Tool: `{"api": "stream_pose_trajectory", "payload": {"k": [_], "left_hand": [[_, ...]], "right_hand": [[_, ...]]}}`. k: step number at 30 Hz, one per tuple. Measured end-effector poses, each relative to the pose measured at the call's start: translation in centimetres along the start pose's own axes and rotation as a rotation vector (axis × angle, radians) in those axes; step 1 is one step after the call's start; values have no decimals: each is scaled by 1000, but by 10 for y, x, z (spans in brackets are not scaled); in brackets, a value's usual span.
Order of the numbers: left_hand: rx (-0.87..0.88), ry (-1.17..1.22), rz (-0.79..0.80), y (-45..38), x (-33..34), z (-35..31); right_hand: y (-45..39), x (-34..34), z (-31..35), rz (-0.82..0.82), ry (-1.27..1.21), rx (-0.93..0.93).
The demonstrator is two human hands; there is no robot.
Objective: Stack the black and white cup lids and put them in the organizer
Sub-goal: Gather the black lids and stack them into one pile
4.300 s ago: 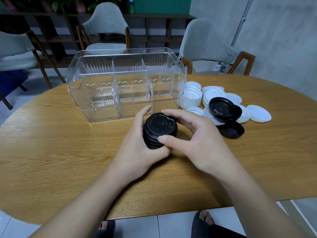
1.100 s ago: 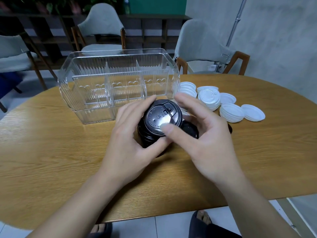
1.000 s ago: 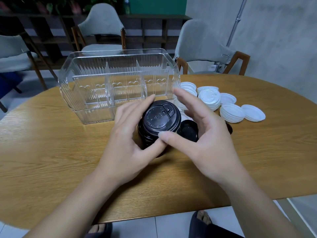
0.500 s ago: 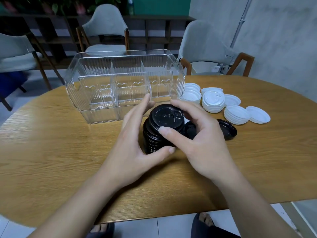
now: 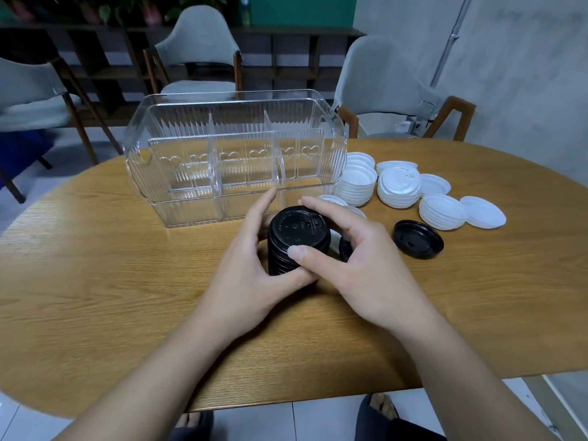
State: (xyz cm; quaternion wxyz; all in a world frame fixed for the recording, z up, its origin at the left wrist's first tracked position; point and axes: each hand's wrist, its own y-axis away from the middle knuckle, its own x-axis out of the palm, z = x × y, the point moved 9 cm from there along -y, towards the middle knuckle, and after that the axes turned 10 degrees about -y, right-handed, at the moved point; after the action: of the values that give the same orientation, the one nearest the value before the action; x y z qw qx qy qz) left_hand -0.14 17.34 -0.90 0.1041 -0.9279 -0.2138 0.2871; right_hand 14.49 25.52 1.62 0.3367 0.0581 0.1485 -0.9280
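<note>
- On the wooden table (image 5: 95, 297), a big clear organizer (image 5: 235, 160) is sitting near the far edge. Thin walls are splitting it into boxes, and little hearts are showing on its front wall. No lids are lying in it.
- Behind the table, three grey chairs (image 5: 378, 81) are standing.
- To the right of the organizer, the white lids (image 5: 399, 187) are sitting in a few low piles by the far right edge. One pile (image 5: 356, 183) is almost touching the organizer's right end.
- In the middle of the table, just in front of the organizer, the black lid stack (image 5: 294, 245) is standing up straight.
- The left hand (image 5: 251, 265) is holding the stack from the left side, with its fingers curling round the back and its thumb lying under the front.
- The right hand (image 5: 353, 259) is holding the top of the stack, with a finger on the far rim and the thumb pressing on the near rim.
- One loose black lid (image 5: 417, 239) is lying flat on the table, to the right of the right hand and near the white piles.
- Another black lid (image 5: 345, 248) is peeking out behind the right hand's fingers.
</note>
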Motion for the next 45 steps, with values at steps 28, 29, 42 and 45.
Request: {"api": "stream_pose_trajectory", "payload": {"k": [28,29,42,45], "left_hand": [[6,-79,-8,3,1,0],[7,-83,-5,3,2,0],[-41,-90,-68,1,-5,7],[-36,-94,-66,1,-5,7]], "right_hand": [[11,-24,15,-79,164,-29],[12,-31,15,-99,184,-36],[18,-50,-11,-141,760,1],[16,-46,-14,-142,806,14]]}}
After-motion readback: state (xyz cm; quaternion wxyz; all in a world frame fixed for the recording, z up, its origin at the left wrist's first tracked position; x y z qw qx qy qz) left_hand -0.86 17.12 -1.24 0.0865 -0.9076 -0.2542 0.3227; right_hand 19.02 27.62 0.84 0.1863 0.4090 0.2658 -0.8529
